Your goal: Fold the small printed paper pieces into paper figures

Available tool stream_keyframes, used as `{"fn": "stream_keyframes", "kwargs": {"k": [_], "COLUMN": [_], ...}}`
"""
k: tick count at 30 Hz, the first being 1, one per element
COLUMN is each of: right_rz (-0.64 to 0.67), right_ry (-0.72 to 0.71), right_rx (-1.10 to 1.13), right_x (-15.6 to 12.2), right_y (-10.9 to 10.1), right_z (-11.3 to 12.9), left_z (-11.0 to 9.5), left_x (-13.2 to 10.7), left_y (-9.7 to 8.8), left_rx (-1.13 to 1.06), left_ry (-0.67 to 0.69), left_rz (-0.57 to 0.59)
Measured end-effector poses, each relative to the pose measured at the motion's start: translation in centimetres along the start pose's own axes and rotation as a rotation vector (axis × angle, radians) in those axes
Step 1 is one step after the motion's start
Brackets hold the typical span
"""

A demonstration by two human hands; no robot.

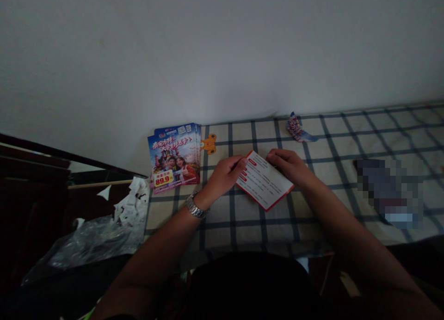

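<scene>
Holding a white rectangular leaflet with red edges (263, 180) over a blue-checked cream cloth (243, 227), the left hand (225, 174), half-closed and wearing a silver metal wristwatch (196, 205), grips the leaflet's left edge, while the half-closed right hand (287, 166) grips its upper edge. Left of the hands, a stack of glossy pink-and-blue printed flyers (173, 158) lies beside an orange cartoon-shaped cutout (208, 143). A folded glossy flyer (296, 128) lies near the white wall (222, 47), and a pixelated, unreadable object (390, 193) sits on the cloth to the right. Crumpled white paper (133, 202) rests on a clear plastic bag (93, 241) at the cloth's left edge
</scene>
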State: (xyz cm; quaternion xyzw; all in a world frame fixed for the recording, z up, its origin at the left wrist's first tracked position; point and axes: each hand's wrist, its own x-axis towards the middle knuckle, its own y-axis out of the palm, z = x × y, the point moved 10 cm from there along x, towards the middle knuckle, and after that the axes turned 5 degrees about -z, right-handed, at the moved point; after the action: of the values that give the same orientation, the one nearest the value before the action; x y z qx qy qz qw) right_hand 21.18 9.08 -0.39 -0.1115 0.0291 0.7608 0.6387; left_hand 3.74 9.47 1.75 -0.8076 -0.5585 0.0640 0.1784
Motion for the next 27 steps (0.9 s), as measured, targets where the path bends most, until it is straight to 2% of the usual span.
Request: {"fn": "stream_keyframes", "kwargs": {"k": [3, 9, 13, 20, 27], "right_rz": [0.007, -0.055, -0.034, -0.034, -0.163], "right_ry": [-0.008, -0.146, -0.197, -0.141, -0.055], "right_rx": [-0.042, -0.103, -0.104, -0.057, 0.088], "right_x": [0.0, 0.0, 0.0, 0.5, 0.9], "right_y": [0.1, -0.8, -0.7, -0.9, -2.1], "right_z": [0.0, 1.6, 2.1, 0.9, -0.1], "left_z": [0.0, 0.4, 0.7, 0.3, 0.9], "left_x": [-0.1, 0.3, 0.4, 0.3, 0.8], "left_y": [0.1, -1.5, -2.1, -2.0, -2.2], "left_rx": [-0.002, -0.013, 0.014, -0.057, -0.251], "left_ry": [0.003, -0.02, -0.031, -0.058, -0.018], "left_rz": [-0.003, -0.127, -0.175, -0.174, -0.164]}}
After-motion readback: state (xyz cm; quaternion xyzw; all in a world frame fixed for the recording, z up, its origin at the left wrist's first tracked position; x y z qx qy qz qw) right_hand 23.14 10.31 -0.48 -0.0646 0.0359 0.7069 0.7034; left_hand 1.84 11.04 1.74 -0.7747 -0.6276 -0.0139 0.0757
